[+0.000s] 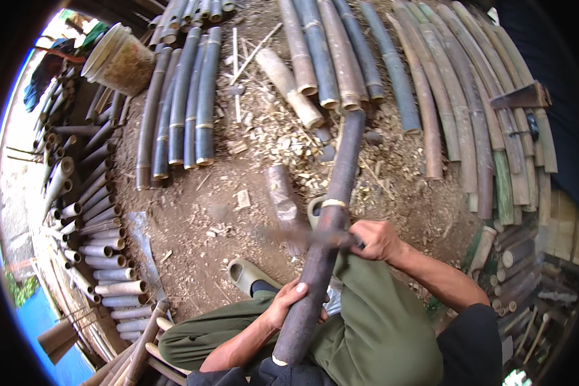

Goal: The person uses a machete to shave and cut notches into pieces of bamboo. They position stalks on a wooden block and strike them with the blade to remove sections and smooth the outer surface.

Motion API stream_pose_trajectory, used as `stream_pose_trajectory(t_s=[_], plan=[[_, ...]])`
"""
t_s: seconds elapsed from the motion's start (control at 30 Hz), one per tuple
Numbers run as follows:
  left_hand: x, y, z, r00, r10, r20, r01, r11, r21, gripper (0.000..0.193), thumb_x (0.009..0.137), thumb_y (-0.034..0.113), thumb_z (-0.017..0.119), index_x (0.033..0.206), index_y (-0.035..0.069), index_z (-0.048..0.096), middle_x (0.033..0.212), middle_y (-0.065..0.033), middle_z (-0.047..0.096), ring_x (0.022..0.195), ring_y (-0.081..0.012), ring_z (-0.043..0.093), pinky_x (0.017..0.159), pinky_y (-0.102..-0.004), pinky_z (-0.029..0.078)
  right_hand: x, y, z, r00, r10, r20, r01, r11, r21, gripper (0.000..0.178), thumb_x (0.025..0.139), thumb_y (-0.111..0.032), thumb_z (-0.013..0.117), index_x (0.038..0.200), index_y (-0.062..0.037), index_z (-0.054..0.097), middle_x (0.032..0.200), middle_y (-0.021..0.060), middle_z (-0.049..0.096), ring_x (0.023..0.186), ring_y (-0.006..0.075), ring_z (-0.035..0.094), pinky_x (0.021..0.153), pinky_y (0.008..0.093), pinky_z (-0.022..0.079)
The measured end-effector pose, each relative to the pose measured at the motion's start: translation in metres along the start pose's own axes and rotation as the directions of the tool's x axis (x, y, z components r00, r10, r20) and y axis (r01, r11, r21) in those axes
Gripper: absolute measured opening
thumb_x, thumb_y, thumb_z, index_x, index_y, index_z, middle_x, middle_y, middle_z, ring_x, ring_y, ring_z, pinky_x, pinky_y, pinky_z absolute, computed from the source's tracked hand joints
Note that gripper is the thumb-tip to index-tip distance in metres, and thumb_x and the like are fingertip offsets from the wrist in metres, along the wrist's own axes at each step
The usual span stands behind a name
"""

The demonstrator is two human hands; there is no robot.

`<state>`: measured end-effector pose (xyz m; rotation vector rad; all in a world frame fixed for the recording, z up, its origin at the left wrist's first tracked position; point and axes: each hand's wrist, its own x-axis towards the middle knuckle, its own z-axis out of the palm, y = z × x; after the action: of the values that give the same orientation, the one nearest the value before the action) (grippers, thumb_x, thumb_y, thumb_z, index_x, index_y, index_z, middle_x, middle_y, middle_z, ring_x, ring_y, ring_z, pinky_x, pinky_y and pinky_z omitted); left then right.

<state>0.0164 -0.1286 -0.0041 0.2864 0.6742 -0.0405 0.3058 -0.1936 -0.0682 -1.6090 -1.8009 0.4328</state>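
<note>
A dark bamboo pole (pixel 341 177) slants from my lap toward the chip-covered ground, its far end by other bamboo lengths. My left hand (pixel 289 305) wraps round its near part, thumb on top. My right hand (pixel 375 240) is closed round the handle of a long blade (pixel 286 235), smeared by motion, which lies across the pole just nearer than a pale ring at a node. Whether the edge bites into the bamboo I cannot tell. Beside the pole, beneath the blade, lies a short thick piece (pixel 282 193) in a clear wrapping.
Dark bamboo lengths (pixel 206 96) lie far left, with more (pixel 444 96) along the right. A saw-like tool (pixel 521 96) rests on those. Cut bamboo is stacked (pixel 116 257) at the left, below a dirty white bucket (pixel 119 61). Wood chips (pixel 289 141) litter the ground ahead.
</note>
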Motion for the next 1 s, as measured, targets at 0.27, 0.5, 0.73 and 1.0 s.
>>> stream_pose_trajectory(t_s=[0.27, 0.5, 0.73, 1.0], plan=[[0.005, -0.007, 0.002, 0.997, -0.073, 0.033, 0.078, 0.985, -0.152, 0.069, 0.096, 0.051, 0.052, 0.137, -0.005, 0.044, 0.116, -0.0263, 0.062, 0.102, -0.0371, 0.068, 0.082, -0.0438, 0.06, -0.009, -0.001, 0.002, 0.998, -0.061, -0.01, 0.06, 0.997, -0.049, 0.024, 0.088, -0.028, 0.068, 0.083, -0.0066, 0.057, 0.069, 0.0135, 0.061, 0.06, 0.0261, 0.065, 0.055, 0.0396, 0.054], [0.005, -0.002, -0.003, 0.996, -0.083, -0.025, 0.084, 0.996, 0.011, 0.084, 0.091, 0.065, 0.05, 0.138, -0.003, 0.045, 0.11, -0.0228, 0.065, 0.083, -0.026, 0.07, 0.069, -0.0338, 0.058, -0.006, 0.007, 0.009, 0.986, -0.152, -0.066, 0.152, 0.988, -0.011, 0.025, 0.092, -0.028, 0.064, 0.087, -0.0055, 0.057, 0.061, 0.0088, 0.061, 0.046, 0.0195, 0.058, 0.04, 0.0355, 0.049], [-0.001, -0.004, -0.01, 0.994, -0.062, -0.094, 0.066, 0.997, 0.037, 0.081, 0.093, 0.063, 0.05, 0.132, -0.009, 0.047, 0.111, -0.0272, 0.063, 0.089, -0.0391, 0.071, 0.077, -0.0473, 0.061, -0.006, 0.013, 0.006, 0.995, -0.095, -0.042, 0.094, 0.995, -0.009, 0.025, 0.092, -0.028, 0.065, 0.087, -0.0061, 0.057, 0.063, 0.0097, 0.062, 0.046, 0.0199, 0.059, 0.04, 0.0358, 0.051], [0.009, 0.001, -0.011, 0.995, -0.061, 0.083, 0.075, 0.982, -0.172, 0.072, 0.095, 0.054, 0.05, 0.136, -0.005, 0.045, 0.113, -0.0312, 0.063, 0.102, -0.0418, 0.066, 0.084, -0.0513, 0.058, -0.007, 0.001, 0.006, 0.993, -0.114, -0.014, 0.113, 0.993, -0.045, 0.042, 0.097, -0.046, 0.06, 0.084, -0.0072, 0.057, 0.066, 0.009, 0.06, 0.055, 0.0234, 0.064, 0.049, 0.0366, 0.054]])
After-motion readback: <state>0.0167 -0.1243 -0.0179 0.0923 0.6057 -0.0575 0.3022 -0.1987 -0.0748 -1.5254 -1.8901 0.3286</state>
